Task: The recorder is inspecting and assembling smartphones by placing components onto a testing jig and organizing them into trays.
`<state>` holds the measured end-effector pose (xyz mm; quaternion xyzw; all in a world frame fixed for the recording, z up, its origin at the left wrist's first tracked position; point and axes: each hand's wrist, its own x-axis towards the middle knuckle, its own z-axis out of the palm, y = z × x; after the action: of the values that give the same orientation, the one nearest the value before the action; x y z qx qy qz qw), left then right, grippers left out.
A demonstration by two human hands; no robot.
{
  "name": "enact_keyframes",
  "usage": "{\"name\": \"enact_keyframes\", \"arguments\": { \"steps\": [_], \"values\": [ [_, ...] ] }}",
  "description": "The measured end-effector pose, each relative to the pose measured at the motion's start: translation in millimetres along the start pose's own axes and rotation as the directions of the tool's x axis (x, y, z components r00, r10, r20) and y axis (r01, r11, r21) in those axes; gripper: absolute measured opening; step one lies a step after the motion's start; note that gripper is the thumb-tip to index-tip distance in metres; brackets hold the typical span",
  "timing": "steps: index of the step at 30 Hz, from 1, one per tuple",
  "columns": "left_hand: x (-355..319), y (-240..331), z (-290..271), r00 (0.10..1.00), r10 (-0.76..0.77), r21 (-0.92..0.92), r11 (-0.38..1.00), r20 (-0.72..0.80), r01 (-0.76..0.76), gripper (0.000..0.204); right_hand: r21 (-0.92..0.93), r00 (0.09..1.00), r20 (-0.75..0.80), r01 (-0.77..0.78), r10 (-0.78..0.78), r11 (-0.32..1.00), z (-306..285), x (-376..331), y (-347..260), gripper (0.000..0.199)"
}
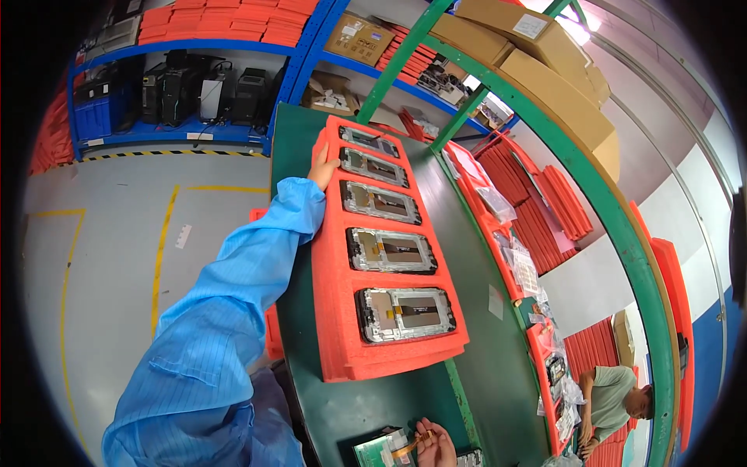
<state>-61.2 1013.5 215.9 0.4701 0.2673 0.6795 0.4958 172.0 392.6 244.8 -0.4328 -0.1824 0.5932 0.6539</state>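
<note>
A stack of red foam trays (334, 311) lies on the green workbench. Five would be a count, so: several phone screen assemblies (406, 313) with metal frames and orange-brown flex cables sit in a row of slots in the top tray. My left hand (321, 169), in a blue sleeve, is closed on the tray's left edge near its far end; part of its fingers is hidden. At the lower edge, my right hand (437, 447) pinches an orange flex cable (405, 450) joined to a green circuit board (377, 451). Beside that hand lies another phone part (470, 458), partly cut off.
Green metal posts (405, 58) and a beam bearing cardboard boxes (537, 93) rise over the bench. Along its right side lie red trays with bagged parts (556, 373). A co-worker (615, 397) is at the far right. Blue shelving (179, 136) stands behind.
</note>
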Motion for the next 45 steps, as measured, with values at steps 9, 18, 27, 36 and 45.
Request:
{"name": "enact_keyframes", "arguments": {
  "steps": [9, 18, 27, 36, 45],
  "values": [
    [-36.3, 52.7, 10.1, 0.991, -0.092, 0.133, 0.988, 0.097, 0.079, 0.066, 0.023, 0.998, 0.048, -0.038, 0.037, 0.999, -9.1, -3.0, -2.5, 0.032],
    [-123.0, 31.3, 15.5, 0.987, 0.152, 0.11, 0.983, -0.059, -0.145, 0.048, -0.045, 0.999, 0.019, 0.047, -0.046, 0.998, 6.6, -8.3, 0.2, 0.036],
    [-158.8, 57.6, 11.7, 0.967, 0.208, 0.528, 0.843, -0.148, -0.101, 0.038, -0.075, 0.997, 0.044, 0.068, -0.065, 0.995, 6.9, -6.7, 1.0, 0.04],
    [-156.3, 61.4, 20.7, 0.933, 0.287, 0.539, 0.833, -0.219, -0.13, 0.037, -0.161, 0.998, 0.036, 0.062, -0.056, 0.985, 7.3, -10.2, -2.6, 0.042],
    [-159.1, 60.3, 16.1, 0.915, 0.332, 0.532, 0.83, -0.228, -0.169, 0.037, -0.105, 0.996, -0.077, 0.027, -0.035, 0.994, -2.7, -11.0, 6.0, 0.038]
  ]
}}
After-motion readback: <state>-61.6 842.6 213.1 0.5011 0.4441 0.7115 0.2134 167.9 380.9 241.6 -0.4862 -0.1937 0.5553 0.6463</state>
